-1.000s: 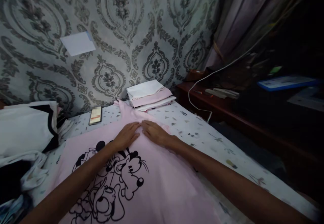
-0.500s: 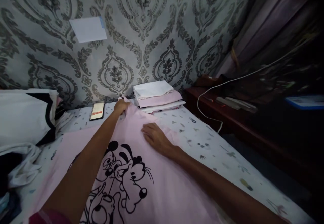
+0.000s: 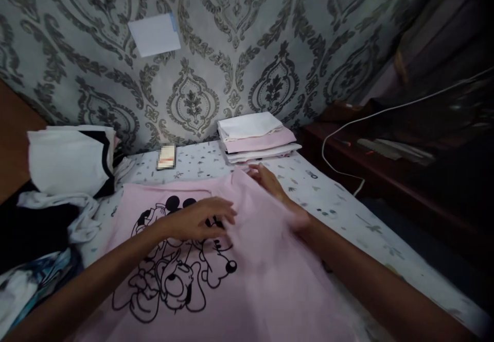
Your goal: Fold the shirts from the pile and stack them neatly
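A pink T-shirt (image 3: pixel 185 321) with a black line print of cartoon characters lies spread on the bed in front of me. Its right side is lifted and folded inward, and that raised cloth is blurred. My right hand (image 3: pixel 269 181) grips the shirt's far right edge, with part of the fingers hidden behind the fabric. Over the print, my left hand (image 3: pixel 210 217) is open, thumb and fingers apart, its fingertips against the raised fold.
A folded stack of white and pink clothes (image 3: pixel 257 138) sits against the patterned wall. A phone (image 3: pixel 166 157) lies left of it. More clothes (image 3: pixel 69 161) are heaped at the left. A white cable (image 3: pixel 328 164) hangs over the dark red furniture (image 3: pixel 316 136) on the right.
My left hand has left the shirt's far edge and moved nearer, over the print. My right hand has moved to the far right edge and folds the right side inward.
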Tool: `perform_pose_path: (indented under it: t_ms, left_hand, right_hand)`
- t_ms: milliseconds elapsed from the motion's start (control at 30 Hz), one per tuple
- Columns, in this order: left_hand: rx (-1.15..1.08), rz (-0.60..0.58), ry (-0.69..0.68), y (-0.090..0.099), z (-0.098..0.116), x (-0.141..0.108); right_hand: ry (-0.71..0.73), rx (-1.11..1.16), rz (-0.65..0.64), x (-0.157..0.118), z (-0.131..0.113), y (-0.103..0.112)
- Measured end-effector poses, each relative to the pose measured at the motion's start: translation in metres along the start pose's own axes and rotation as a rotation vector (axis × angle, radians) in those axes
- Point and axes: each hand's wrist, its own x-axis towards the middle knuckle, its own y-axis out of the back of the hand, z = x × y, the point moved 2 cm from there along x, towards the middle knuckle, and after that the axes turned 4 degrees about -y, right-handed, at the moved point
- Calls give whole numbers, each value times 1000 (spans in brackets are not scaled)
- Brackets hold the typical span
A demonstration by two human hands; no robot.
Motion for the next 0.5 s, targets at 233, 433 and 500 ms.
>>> perform_pose_path:
  t_ms: [233, 433, 500]
  left_hand:
    - [864, 214, 616, 46, -55, -113]
    - [1111, 89, 827, 77, -73, -160]
    - [1174, 95, 819, 78, -63, -162]
  right_hand:
    - [15, -43, -2, -7, -6, 1]
    - [-76, 22, 48, -5, -7, -5]
    - [-86, 11, 74, -9, -9, -4]
